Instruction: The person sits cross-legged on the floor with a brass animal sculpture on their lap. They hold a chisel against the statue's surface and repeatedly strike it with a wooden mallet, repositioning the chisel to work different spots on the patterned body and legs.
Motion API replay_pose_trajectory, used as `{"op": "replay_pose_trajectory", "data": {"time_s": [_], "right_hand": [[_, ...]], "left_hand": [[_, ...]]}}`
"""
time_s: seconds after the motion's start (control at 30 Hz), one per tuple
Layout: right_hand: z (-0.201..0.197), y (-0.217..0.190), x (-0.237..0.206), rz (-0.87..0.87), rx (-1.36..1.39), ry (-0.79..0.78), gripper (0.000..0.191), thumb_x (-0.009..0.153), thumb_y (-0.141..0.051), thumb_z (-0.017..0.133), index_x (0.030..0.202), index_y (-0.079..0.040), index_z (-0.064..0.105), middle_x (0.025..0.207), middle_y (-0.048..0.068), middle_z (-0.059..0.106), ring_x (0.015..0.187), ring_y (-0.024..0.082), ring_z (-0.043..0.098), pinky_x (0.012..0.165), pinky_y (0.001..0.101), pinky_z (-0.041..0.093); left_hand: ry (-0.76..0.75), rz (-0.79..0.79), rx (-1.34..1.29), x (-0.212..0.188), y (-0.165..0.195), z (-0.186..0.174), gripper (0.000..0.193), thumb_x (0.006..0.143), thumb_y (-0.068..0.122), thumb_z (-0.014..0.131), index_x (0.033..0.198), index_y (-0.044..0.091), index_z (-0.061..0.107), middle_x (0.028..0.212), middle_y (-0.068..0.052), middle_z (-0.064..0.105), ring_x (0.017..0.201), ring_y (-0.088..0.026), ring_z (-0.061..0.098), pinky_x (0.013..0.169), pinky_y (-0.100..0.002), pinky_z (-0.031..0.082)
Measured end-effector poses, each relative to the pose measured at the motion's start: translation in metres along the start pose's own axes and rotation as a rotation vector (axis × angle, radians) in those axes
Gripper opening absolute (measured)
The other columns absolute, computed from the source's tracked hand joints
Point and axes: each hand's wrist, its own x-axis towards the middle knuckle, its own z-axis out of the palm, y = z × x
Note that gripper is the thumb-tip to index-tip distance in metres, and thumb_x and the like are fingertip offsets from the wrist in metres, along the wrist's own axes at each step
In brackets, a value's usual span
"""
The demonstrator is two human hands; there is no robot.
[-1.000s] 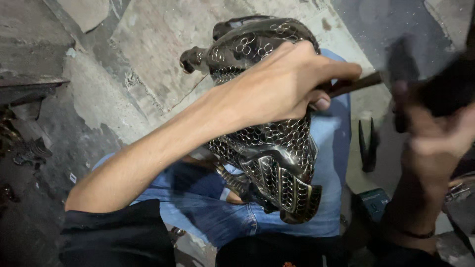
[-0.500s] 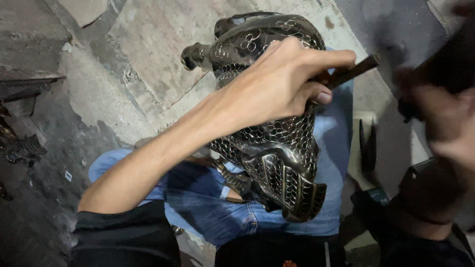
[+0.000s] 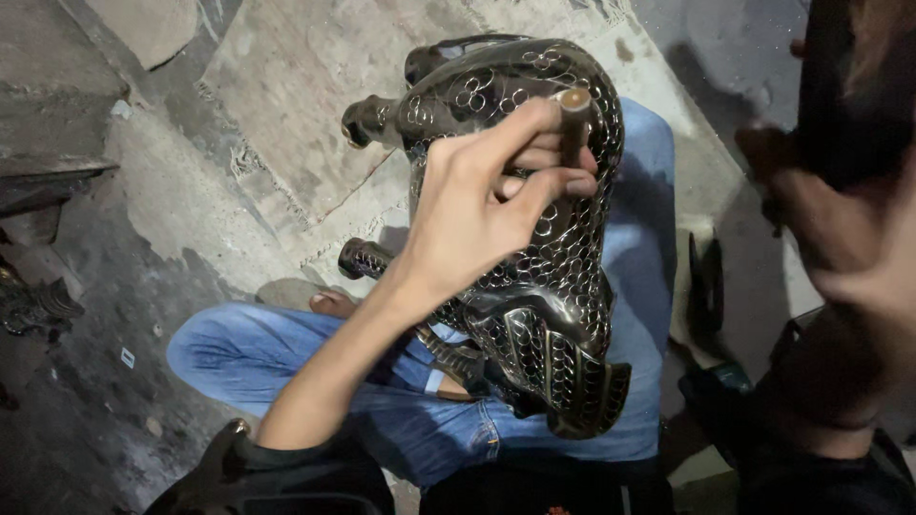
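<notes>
The left hand [image 3: 477, 215] pinches a small brown wooden-handled tool [image 3: 572, 119] against the dark scale-patterned metal animal figure [image 3: 544, 315]; the blurred right hand [image 3: 840, 238] grips something dark, unclear.

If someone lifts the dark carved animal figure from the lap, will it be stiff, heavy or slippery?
The animal figure looks rigid, probably carved solid, so likely heavy for its size. Its glossy surface may slip, though the carved pattern could help grip. Its protruding legs seem the parts most likely to chip.

Rough concrete floor [image 3: 286, 105], pale cracked patches at 11 to 12 o'clock, darker grimy stretch at 8 to 9 o'clock. Raised stone ledge [image 3: 57, 176] at 9 o'clock, dark metal scraps [image 3: 33, 305] just below it. Small debris scattered at 7 o'clock. Dim light, deep shadow at 2 o'clock.
</notes>
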Motion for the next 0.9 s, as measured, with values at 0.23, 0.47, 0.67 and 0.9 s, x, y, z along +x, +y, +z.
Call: {"op": "replay_pose_trajectory", "data": {"time_s": [0.23,0.47,0.67,0.9], "right_hand": [[-0.002,-0.012,0.017,-0.014,-0.048,-0.006,0.059,0.098,-0.006,0.059,0.151,-0.001,0.035,0.139,0.017,0.055,0.121,0.022,0.063,0.099,0.0347,0.054],[0.002,-0.016,0.028,0.005,-0.074,0.013,0.053,0.101,-0.007,0.058,0.15,-0.001,0.038,0.136,0.017,0.057,0.118,0.022,0.064,0.097,0.0346,0.054],[0.007,-0.025,0.029,-0.065,-0.094,-0.023,0.049,0.103,-0.008,0.057,0.149,-0.001,0.041,0.132,0.017,0.058,0.115,0.022,0.064,0.095,0.0345,0.054],[0.008,-0.016,0.026,-0.015,-0.108,0.022,0.044,0.105,-0.009,0.056,0.147,-0.001,0.045,0.129,0.017,0.06,0.112,0.022,0.064,0.093,0.0345,0.054]], "left_hand": [[0.145,0.132,0.211,-0.01,-0.014,0.011,0.033,0.104,-0.008,0.053,0.136,0.001,0.06,0.111,-0.011,0.077,0.099,-0.015,0.082,0.08,-0.023,0.068],[0.227,0.209,0.337,-0.017,-0.016,0.015,0.035,0.103,-0.007,0.053,0.135,0.005,0.061,0.111,-0.011,0.077,0.097,-0.015,0.081,0.085,-0.022,0.067],[0.213,0.209,0.39,-0.009,-0.013,0.012,0.036,0.097,-0.007,0.054,0.129,0.006,0.065,0.108,-0.013,0.078,0.091,-0.02,0.081,0.078,-0.027,0.065],[0.159,0.249,0.409,-0.005,-0.012,0.007,0.032,0.096,-0.006,0.06,0.127,0.003,0.063,0.106,-0.018,0.075,0.097,-0.027,0.079,0.082,-0.03,0.063]]}}
